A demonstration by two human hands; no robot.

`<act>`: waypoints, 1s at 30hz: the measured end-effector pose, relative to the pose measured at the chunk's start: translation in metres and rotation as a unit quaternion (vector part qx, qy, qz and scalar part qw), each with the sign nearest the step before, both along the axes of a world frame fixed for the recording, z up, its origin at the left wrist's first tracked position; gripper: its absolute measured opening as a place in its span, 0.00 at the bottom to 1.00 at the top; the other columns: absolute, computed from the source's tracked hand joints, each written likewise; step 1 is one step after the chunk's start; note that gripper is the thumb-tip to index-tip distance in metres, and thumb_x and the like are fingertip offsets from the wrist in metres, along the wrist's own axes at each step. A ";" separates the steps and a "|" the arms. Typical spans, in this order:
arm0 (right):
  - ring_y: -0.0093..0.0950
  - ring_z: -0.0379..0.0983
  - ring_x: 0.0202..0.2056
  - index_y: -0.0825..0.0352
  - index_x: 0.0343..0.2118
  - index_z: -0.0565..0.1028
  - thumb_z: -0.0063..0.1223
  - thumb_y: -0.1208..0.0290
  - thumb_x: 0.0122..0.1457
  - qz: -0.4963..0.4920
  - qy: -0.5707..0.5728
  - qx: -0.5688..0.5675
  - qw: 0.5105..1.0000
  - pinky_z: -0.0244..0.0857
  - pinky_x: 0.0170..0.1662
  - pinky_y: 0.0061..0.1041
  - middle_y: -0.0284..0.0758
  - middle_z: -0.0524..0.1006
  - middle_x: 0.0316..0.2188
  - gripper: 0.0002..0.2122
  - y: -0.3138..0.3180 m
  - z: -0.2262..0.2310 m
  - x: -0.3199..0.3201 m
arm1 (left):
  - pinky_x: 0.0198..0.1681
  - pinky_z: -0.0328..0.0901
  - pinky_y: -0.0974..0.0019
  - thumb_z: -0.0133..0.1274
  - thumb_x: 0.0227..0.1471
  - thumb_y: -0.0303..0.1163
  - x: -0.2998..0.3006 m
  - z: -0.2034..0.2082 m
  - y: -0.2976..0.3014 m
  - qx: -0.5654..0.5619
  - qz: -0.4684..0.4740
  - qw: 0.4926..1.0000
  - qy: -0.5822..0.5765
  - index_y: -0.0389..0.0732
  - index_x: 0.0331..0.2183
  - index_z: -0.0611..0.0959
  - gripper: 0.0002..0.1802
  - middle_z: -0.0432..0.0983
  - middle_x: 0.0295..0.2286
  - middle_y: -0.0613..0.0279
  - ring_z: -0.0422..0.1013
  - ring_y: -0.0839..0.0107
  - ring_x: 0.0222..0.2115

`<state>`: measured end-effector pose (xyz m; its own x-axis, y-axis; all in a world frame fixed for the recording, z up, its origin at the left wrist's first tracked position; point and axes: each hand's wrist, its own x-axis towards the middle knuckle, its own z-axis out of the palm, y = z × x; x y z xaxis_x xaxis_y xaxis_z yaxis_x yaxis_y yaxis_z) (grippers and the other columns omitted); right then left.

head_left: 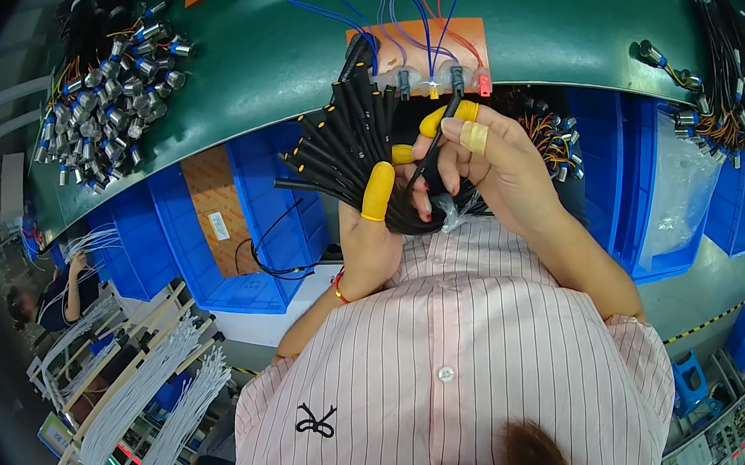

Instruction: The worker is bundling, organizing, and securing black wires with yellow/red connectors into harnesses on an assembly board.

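Observation:
A thick bundle of black cables [342, 136], several with yellow-marked ends, fans out in my left hand [373, 246]. The left thumb, in a yellow finger cot, is closed over it. My right hand [520, 167] pinches a single black cable [451, 105] between thumb and index finger. Its upper end meets a grey connector [457, 77] at the edge of an orange board [460, 34]; whether it is seated inside cannot be made out. Beside that connector are a red one [485, 85], a small yellow one [434, 89] and a dark one [404, 83]. Yellow cots and a tan wrap cover some right-hand fingers.
On the green bench [262, 70], metal-ended cables [111, 89] are piled at left, with more cables [732, 109] at right. Blue and red wires run up from the board. Blue bins [177, 232] stand below the bench. A co-worker [58, 296] handles white wires at far left.

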<state>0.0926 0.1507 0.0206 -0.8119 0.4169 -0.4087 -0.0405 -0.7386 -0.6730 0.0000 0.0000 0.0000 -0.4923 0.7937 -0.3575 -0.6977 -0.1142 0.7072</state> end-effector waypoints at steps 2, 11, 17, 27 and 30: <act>0.18 0.69 0.21 0.70 0.37 0.74 0.49 0.67 0.61 0.004 0.023 -0.051 0.998 0.66 0.29 0.20 0.34 0.76 0.30 0.10 -0.001 0.001 0.002 | 0.30 0.69 0.68 0.46 0.60 0.31 0.004 0.004 0.003 -0.018 0.048 0.999 -0.007 0.32 0.46 0.70 0.15 0.74 0.32 0.56 0.71 0.70 0.27; 0.16 0.66 0.19 0.70 0.38 0.74 0.47 0.66 0.61 0.018 0.014 -0.059 0.998 0.63 0.26 0.14 0.31 0.74 0.25 0.11 0.001 -0.003 0.004 | 0.38 0.63 0.71 0.47 0.59 0.31 0.003 0.004 0.009 0.012 0.061 0.998 -0.032 0.33 0.44 0.72 0.13 0.71 0.28 0.61 0.67 0.74 0.32; 0.15 0.65 0.19 0.70 0.36 0.75 0.51 0.66 0.60 0.008 -0.020 -0.005 1.000 0.60 0.25 0.13 0.31 0.75 0.24 0.11 -0.001 -0.002 -0.001 | 0.37 0.62 0.73 0.47 0.59 0.30 -0.001 0.005 0.008 -0.006 0.046 0.999 -0.020 0.32 0.45 0.71 0.15 0.70 0.28 0.61 0.66 0.76 0.30; 0.15 0.65 0.18 0.70 0.36 0.74 0.52 0.68 0.59 -0.001 -0.073 0.044 0.996 0.60 0.23 0.14 0.33 0.75 0.24 0.10 -0.004 0.006 -0.006 | 0.38 0.60 0.70 0.45 0.61 0.33 -0.002 0.005 0.007 0.002 0.042 0.998 -0.039 0.37 0.42 0.70 0.11 0.68 0.27 0.61 0.63 0.74 0.30; 0.16 0.66 0.19 0.71 0.35 0.74 0.54 0.69 0.59 -0.011 -0.077 0.046 0.996 0.61 0.24 0.14 0.34 0.76 0.25 0.09 -0.004 0.009 -0.006 | 0.35 0.62 0.71 0.47 0.59 0.28 -0.004 0.003 0.006 0.015 0.045 0.997 -0.058 0.36 0.44 0.69 0.11 0.69 0.28 0.60 0.65 0.74 0.29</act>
<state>0.0864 0.1463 0.0297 -0.7327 0.4753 -0.4870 0.0525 -0.6740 -0.7369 -0.0039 0.0064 0.0033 -0.5195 0.7587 -0.3931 -0.7602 -0.2002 0.6181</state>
